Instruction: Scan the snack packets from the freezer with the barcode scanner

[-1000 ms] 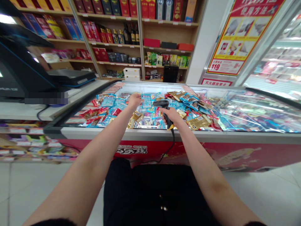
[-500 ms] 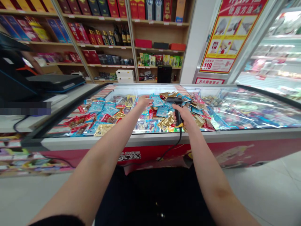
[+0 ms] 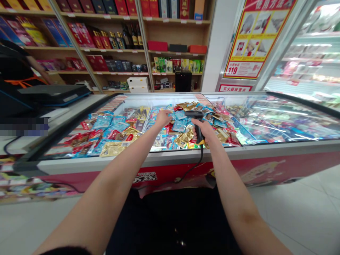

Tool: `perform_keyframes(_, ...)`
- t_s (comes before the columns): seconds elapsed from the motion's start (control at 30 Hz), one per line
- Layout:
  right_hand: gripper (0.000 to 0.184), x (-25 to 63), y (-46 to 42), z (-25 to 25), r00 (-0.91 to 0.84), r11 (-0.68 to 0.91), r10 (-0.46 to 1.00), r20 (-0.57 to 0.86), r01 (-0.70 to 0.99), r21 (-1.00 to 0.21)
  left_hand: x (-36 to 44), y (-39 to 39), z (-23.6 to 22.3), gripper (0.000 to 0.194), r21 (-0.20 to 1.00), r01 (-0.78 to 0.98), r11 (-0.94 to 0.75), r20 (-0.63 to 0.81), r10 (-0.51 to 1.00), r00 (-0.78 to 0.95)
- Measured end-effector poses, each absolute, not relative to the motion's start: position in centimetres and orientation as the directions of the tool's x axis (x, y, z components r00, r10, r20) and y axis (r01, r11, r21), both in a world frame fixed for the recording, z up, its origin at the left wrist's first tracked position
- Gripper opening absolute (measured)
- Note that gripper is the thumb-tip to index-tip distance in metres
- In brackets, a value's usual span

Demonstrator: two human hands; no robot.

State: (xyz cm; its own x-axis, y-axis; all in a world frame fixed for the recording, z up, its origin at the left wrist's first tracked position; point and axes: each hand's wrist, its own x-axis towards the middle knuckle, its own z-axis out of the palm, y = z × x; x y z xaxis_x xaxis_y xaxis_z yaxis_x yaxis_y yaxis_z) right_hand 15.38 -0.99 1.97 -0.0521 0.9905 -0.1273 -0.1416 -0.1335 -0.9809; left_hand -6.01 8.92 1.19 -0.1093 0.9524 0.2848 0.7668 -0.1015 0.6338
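My right hand is wrapped round a black barcode scanner with yellow trim, its head pointing left over the freezer. A dark cable hangs from its grip. My left hand is closed in a pinch at the edge of a light-blue snack packet, partly hidden by my fingers. Below both hands lies a heap of small packets, among them a blue packet and a crumpled gold packet. More red, blue and gold packets are spread on the left.
The packets lie on and in a chest freezer with a glass top and wire baskets. A counter with a flat black scale stands at left, a person in dark clothes behind it. Stocked shelves line the back.
The blue packet at my left hand faced me broadly before; now less of it shows beside my fingers. My right hand still holds the scanner. The view has shifted slightly.
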Motion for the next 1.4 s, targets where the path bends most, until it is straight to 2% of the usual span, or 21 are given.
perform_keyframes(0.13,0.032,13.9,-1.2,2.0,-0.085,-0.167,0.984,-0.159,-0.104,-0.980,-8.0,7.7,1.0,0.034,0.579,0.812,-0.076,0.277,0.955,-0.108)
perform_keyframes(0.4,0.034,9.5,-1.6,1.4,-0.178,-0.165,0.972,-0.153,-0.053,-0.985,-14.8,5.7,1.4,0.042,0.429,0.903,0.026,0.225,0.965,-0.134)
perform_keyframes(0.53,0.029,7.3,-2.1,1.0,-0.211,-0.163,0.965,-0.158,-0.006,-0.987,-18.3,4.8,1.8,0.049,0.325,0.940,0.101,0.185,0.968,-0.168)
perform_keyframes(0.63,0.033,5.9,-2.4,0.7,-0.232,-0.173,0.956,-0.178,0.039,-0.984,-20.2,3.8,2.1,0.056,0.216,0.967,0.136,0.126,0.978,-0.166)
perform_keyframes(0.73,0.036,4.7,-2.6,0.4,-0.271,-0.171,0.946,-0.179,0.053,-0.984,-21.4,2.7,2.4,0.073,0.161,0.974,0.161,0.064,0.983,-0.173)
perform_keyframes(0.8,0.037,4.1,-2.8,0.3,-0.285,-0.173,0.941,-0.183,0.058,-0.983,-21.8,2.2,2.5,0.083,0.166,0.968,0.189,0.024,0.980,-0.196)
perform_keyframes(0.93,0.033,3.4,-3.4,0.4,-0.286,-0.181,0.938,-0.196,0.078,-0.980,-21.9,1.4,2.4,0.090,0.235,0.945,0.230,0.002,0.972,-0.237)
perform_keyframes(1.1,0.032,3.1,-3.7,0.4,-0.300,-0.174,0.935,-0.191,0.081,-0.981,-21.1,0.5,2.3,0.106,0.163,0.950,0.267,0.003,0.963,-0.271)
perform_keyframes(1.3,0.034,3.2,-3.6,0.4,-0.293,-0.166,0.938,-0.187,0.095,-0.981,-20.2,-0.2,2.0,0.093,0.201,0.949,0.243,0.194,0.940,-0.281)
perform_keyframes(1.4,0.033,3.4,-3.5,0.5,-0.285,-0.160,0.941,-0.181,0.096,-0.982,-20.1,0.1,1.7,0.083,0.285,0.933,0.218,0.257,0.921,-0.293)
